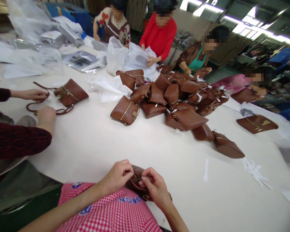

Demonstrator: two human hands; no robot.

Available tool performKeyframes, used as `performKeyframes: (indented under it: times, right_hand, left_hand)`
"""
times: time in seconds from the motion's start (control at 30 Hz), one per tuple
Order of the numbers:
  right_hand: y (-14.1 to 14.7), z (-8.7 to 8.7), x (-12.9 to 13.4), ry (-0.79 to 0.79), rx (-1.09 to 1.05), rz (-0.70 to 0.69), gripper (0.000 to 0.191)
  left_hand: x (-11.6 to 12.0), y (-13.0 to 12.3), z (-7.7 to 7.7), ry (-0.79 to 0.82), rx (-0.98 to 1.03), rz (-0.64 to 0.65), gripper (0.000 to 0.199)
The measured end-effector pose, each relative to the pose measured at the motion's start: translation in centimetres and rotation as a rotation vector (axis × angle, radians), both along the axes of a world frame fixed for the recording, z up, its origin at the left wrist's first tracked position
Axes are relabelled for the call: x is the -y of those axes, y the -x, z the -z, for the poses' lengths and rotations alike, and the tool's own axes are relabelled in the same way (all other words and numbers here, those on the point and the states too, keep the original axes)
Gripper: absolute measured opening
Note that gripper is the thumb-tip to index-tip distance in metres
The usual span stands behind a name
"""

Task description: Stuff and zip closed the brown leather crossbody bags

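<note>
A brown leather handbag (134,184) rests at the table's near edge, against my checked apron. My left hand (120,174) is closed, its fingers pinching at the bag's upper left side. On the other side, the thumb and fingers of my right hand (156,186) pinch at the bag near its dark opening. Both hands partly cover the bag, so the exact piece between the fingertips is hidden. Some brass-coloured hardware shows below my right hand.
Ahead lies a heap of brown handbags (157,93). White paper strips (256,172) lie to the right. At left, a co-worker's hands handle the strap of another handbag (71,92). Other people stand across the white table (91,145), near plastic wrapping (116,58).
</note>
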State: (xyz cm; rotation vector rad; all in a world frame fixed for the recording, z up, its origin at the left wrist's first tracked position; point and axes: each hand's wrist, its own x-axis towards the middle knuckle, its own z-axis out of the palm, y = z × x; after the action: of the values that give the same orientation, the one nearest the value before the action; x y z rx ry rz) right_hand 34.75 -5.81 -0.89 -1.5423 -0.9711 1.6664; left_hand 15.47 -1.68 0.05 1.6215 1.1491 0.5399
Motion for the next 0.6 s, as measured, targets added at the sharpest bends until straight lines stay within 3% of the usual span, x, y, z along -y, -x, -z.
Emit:
performKeyframes:
  times: [0.2,0.43,0.5,0.6]
  right_hand:
    - [0.0,0.3,0.1,-0.007,-0.004,0.016,0.03]
    - [-0.1,0.3,-0.1,-0.047,0.01,-0.034,0.019]
    - [-0.1,0.3,-0.2,-0.065,0.027,-0.048,0.015]
    - [0.0,0.2,-0.2,-0.065,0.045,-0.037,0.015]
  left_hand:
    - [0.1,-0.5,0.6,-0.103,-0.097,0.053,0.019]
    - [-1.6,-1.3,0.8,-0.509,-0.303,0.501,0.01]
    - [-1.8,-1.5,0.7,-0.511,-0.347,0.521,0.013]
    - [-1.0,-1.5,0.7,-0.416,-0.357,0.418,0.021]
